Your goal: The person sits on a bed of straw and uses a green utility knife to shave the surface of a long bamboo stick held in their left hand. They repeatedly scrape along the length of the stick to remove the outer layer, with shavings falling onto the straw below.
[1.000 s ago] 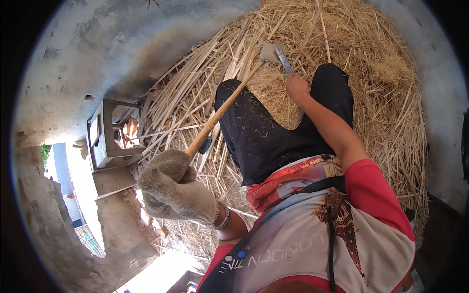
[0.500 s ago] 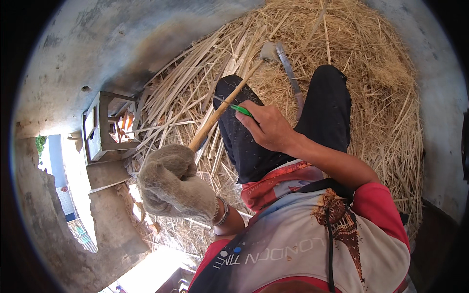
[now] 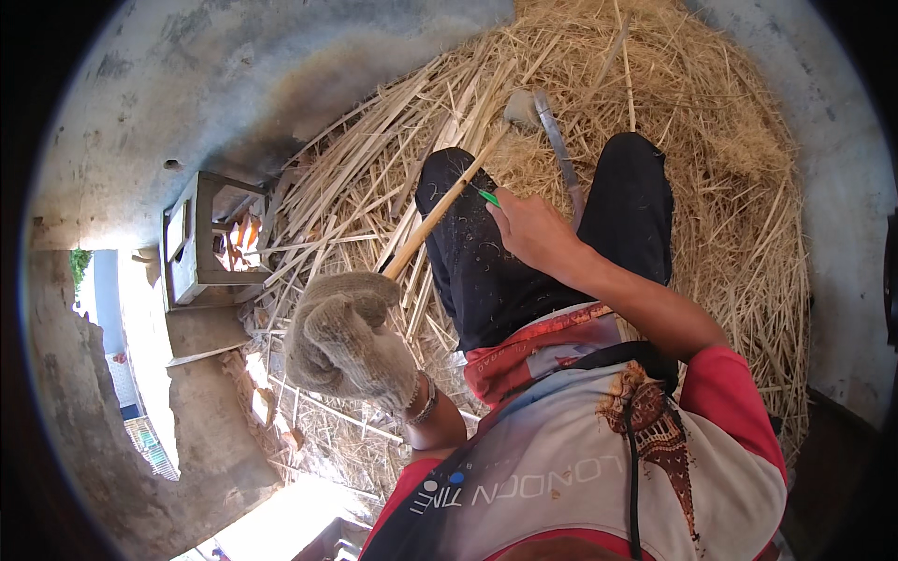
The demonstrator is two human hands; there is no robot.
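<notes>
A thick, knitted grey-brown glove covers my left hand (image 3: 346, 341), closed around the lower end of a long pale stick (image 3: 432, 222). The stick slants up and away over my left knee, its far end near the straw pile. My right hand (image 3: 535, 234) grips a small green-handled knife (image 3: 488, 197) beside the stick, above my left thigh. Only a bit of green and a sliver of the blade show; the fingers hide most of the handle. Whether the blade touches the stick I cannot tell.
Straw and shavings (image 3: 739, 215) are heaped around my legs. Beyond my knees lies a long, slightly curved metal blade (image 3: 558, 145) next to a grey stone (image 3: 522, 109). Split strips (image 3: 374, 150) cover the left side. A wooden frame (image 3: 224, 279) stands by the wall (image 3: 215, 84).
My right hand has drawn a little right and down with the knife, whose blade lay across the stick before. My gloved left hand has shifted slightly right, along with the stick.
</notes>
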